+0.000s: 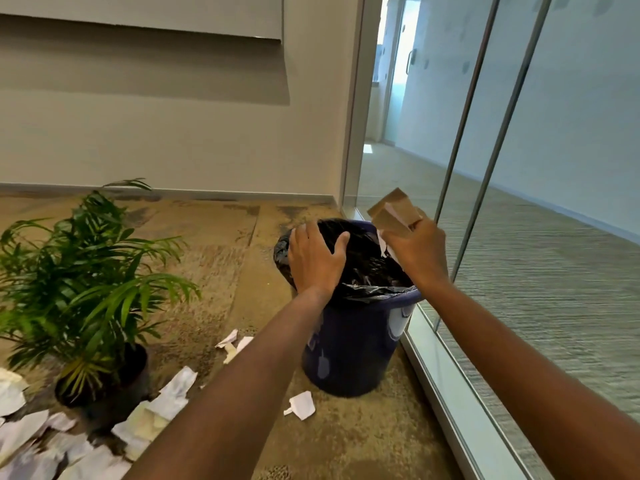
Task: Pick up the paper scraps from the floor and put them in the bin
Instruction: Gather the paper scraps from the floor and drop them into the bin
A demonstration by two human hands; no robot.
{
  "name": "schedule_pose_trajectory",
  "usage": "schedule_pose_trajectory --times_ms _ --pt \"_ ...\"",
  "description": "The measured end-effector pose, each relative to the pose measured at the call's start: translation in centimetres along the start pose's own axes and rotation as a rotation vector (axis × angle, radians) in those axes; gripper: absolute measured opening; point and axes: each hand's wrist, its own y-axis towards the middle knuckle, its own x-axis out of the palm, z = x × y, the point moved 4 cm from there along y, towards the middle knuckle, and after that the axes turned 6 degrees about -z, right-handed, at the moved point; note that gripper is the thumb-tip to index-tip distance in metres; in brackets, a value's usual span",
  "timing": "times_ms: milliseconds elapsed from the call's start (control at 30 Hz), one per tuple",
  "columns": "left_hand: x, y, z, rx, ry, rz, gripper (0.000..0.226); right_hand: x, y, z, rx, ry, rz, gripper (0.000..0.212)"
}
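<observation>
A dark blue bin [349, 355] with a black liner [367, 261] stands on the carpet beside a glass wall. My left hand [317, 259] rests on the bin's left rim over the liner, fingers spread. My right hand [420, 251] is above the bin's right rim, shut on brown and white paper scraps [393, 211]. More white scraps lie on the floor: one [303, 405] in front of the bin, a few [233, 344] to its left, and several [162, 407] at the lower left.
A potted palm [86, 282] in a black pot stands left of the bin among the scraps. A glass partition [519, 202] with a metal floor track runs along the right. A beige wall [173, 133] closes the back.
</observation>
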Motion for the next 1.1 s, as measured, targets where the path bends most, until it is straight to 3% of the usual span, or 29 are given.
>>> schedule_pose_trajectory --times_ms 167,267,333,433,600,767,900,1100 --pt "-0.7 -2.0 -2.4 0.150 0.052 0.062 0.049 3.2 0.5 0.0 -0.055 -0.270 -0.262 0.024" --pt "-1.0 -3.7 -5.3 0.115 0.078 0.061 0.048 4.8 -0.1 1.1 0.068 -0.403 -0.493 0.036" --pt "-1.0 -4.7 -7.3 0.077 0.182 -0.009 0.051 5.3 -0.7 1.3 0.090 -0.443 -0.561 0.044" --pt "-0.7 -5.9 -10.2 0.056 0.410 -0.174 0.056 5.6 -1.4 0.7 0.040 -0.577 -0.576 0.043" --pt "-1.1 -8.3 -15.0 -0.005 0.661 -0.426 0.055 6.7 -2.1 -2.1 -0.066 -0.613 -0.442 0.038" --pt "-2.9 -9.1 -18.0 -0.090 0.810 -0.596 0.060 10.9 -4.7 -7.1 -0.417 -0.666 -0.328 0.027" --pt "-4.3 -9.1 -19.2 -0.169 0.783 -0.601 0.058 15.7 -8.9 -8.2 -0.669 -0.903 -0.484 0.024" --pt "-4.1 -10.7 -20.6 -0.179 0.771 -0.646 0.050 19.3 -12.4 -5.8 -0.678 -1.060 -0.780 0.028"
